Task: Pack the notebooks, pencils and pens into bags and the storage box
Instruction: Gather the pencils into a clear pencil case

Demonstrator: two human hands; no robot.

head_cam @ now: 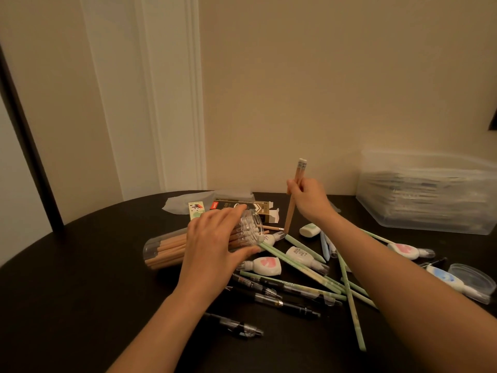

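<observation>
right grip (306, 196) is closed round two wooden pencils (300, 170), held upright, erasers up, tips down by the worktop (94, 278). left grip (215, 246) wraps over a clear tube (251, 224) lying on its side, stored pencils (172, 244) inside. green pencils (352, 313) and black pens (285, 300) lie scattered between the arms; the storage box (430, 195) sits far right.

You are in a room of a home: a plain beige wall (322, 90) meets white moulded door trim (166, 103). Your round dark table (80, 278) is strewn with loose pencils (172, 246) and pens (282, 297).
</observation>
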